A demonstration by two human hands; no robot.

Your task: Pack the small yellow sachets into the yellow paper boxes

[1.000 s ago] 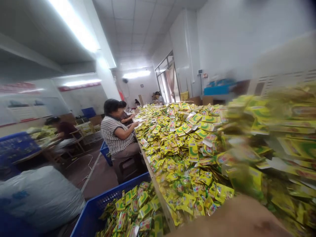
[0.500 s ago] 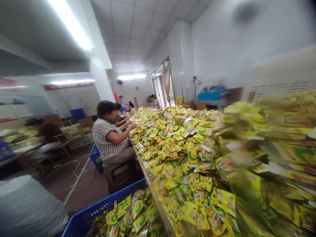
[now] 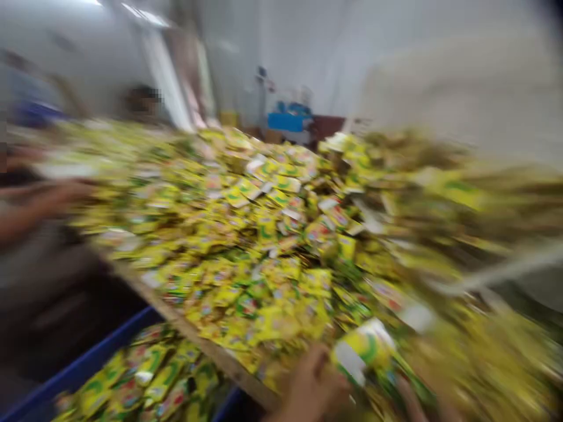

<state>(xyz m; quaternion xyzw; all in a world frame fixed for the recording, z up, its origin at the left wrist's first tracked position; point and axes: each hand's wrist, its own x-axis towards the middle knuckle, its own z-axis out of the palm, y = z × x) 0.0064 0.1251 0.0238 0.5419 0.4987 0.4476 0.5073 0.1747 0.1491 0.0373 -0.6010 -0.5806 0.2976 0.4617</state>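
My left hand [image 3: 310, 384] is at the bottom middle, over the near edge of the packet heap, its fingers curled and blurred. Whatever those fingers may hold cannot be made out. Just right of it, a yellow-and-green packet [image 3: 372, 347] with white parts stands tilted above the heap. My right hand [image 3: 413, 398], badly smeared by motion, shows only in part at the lower edge of that packet. Its grip is unclear. Around both hands lies a heap of similar yellow packets [image 3: 264, 275].
A wooden table edge [image 3: 189, 334] runs diagonally at left. Below it stands a blue crate [image 3: 88, 351] with more packets. A co-worker's arm [image 3: 39, 205] reaches over the heap at left. Another person's head [image 3: 143, 99] shows behind. A blue box [image 3: 285, 121] stands farther back.
The view has swung right and down, with strong blur. My hands and the tilted packet have come into view at the bottom. The nearest co-worker has shifted to the left edge.
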